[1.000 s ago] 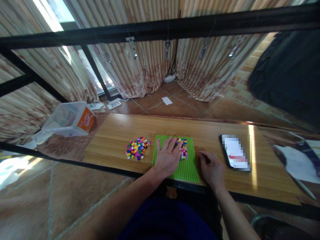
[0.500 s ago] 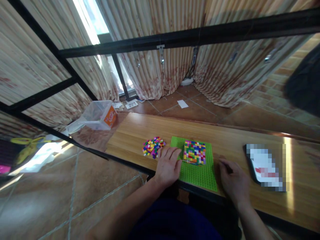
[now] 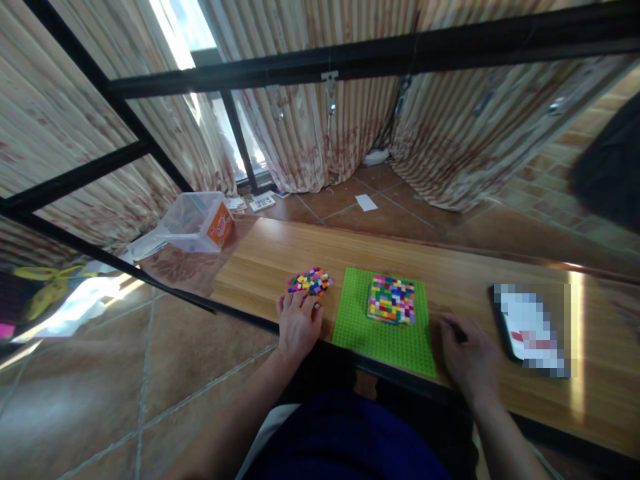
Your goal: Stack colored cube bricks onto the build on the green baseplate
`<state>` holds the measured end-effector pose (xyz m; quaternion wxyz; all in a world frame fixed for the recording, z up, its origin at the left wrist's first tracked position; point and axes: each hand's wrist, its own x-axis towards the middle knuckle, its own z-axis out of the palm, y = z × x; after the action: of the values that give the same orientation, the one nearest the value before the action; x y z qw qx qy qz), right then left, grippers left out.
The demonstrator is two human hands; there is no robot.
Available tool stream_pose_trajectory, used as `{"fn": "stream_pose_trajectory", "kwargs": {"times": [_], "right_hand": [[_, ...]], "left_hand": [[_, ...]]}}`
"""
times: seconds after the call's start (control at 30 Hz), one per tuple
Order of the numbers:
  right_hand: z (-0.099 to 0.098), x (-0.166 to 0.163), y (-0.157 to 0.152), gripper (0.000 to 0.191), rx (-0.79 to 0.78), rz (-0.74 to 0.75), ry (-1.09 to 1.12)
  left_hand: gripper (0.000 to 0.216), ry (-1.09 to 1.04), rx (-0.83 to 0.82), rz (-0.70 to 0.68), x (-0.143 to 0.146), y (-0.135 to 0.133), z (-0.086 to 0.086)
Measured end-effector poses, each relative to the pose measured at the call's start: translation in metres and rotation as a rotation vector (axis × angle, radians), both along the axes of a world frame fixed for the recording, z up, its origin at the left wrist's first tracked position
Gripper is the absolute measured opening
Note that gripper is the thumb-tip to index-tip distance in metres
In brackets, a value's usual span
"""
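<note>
A green baseplate (image 3: 385, 333) lies on the wooden table (image 3: 350, 250) with a square block of many-coloured small bricks (image 3: 392, 299) built on it. Left of the plate lies a loose pile of coloured bricks (image 3: 311, 281). My left hand (image 3: 299, 325) rests on the table just below that pile, fingers spread and touching its near edge, holding nothing I can see. My right hand (image 3: 467, 357) lies on the table right of the plate, fingers loosely curled, with nothing visible in it.
A phone (image 3: 531, 328) lies on the table to the right of my right hand. A clear plastic box with an orange label (image 3: 200, 221) stands on the floor at the left. Black metal bars (image 3: 350, 60) cross overhead. Curtains hang behind.
My left hand has slid off the green plate to the left and now sits at the loose brick pile. The built block is uncovered. My right hand has stayed beside the plate.
</note>
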<state>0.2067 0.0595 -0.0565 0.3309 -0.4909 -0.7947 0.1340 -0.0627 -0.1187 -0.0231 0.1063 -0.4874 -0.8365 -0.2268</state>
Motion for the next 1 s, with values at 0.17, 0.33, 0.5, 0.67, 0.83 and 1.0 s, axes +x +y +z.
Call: {"fn": "stream_pose_trajectory", "kwargs": {"times": [0.17, 0.33, 0.5, 0.67, 0.83, 1.0], "right_hand": [[-0.001, 0.000, 0.001, 0.032, -0.002, 0.000, -0.008], [-0.001, -0.001, 0.000, 0.032, -0.010, -0.011, 0.000], [-0.001, -0.002, 0.000, 0.030, -0.011, 0.002, 0.028], [-0.004, -0.001, 0.001, 0.030, -0.003, 0.017, 0.034], [-0.004, -0.002, 0.002, 0.029, -0.001, 0.014, 0.042], [0.000, -0.005, 0.001, 0.028, -0.011, 0.006, 0.059]], "left_hand": [[0.010, 0.022, -0.023, 0.011, 0.000, 0.002, 0.000], [0.015, 0.027, -0.027, -0.031, 0.001, 0.001, 0.000], [0.016, 0.040, -0.005, -0.061, -0.002, 0.002, -0.003], [0.019, -0.060, 0.157, -0.214, -0.001, 0.013, -0.001], [0.021, -0.340, 0.290, -0.372, 0.020, 0.045, 0.020], [0.018, -0.497, 0.266, -0.420, 0.044, 0.076, 0.037]]}}
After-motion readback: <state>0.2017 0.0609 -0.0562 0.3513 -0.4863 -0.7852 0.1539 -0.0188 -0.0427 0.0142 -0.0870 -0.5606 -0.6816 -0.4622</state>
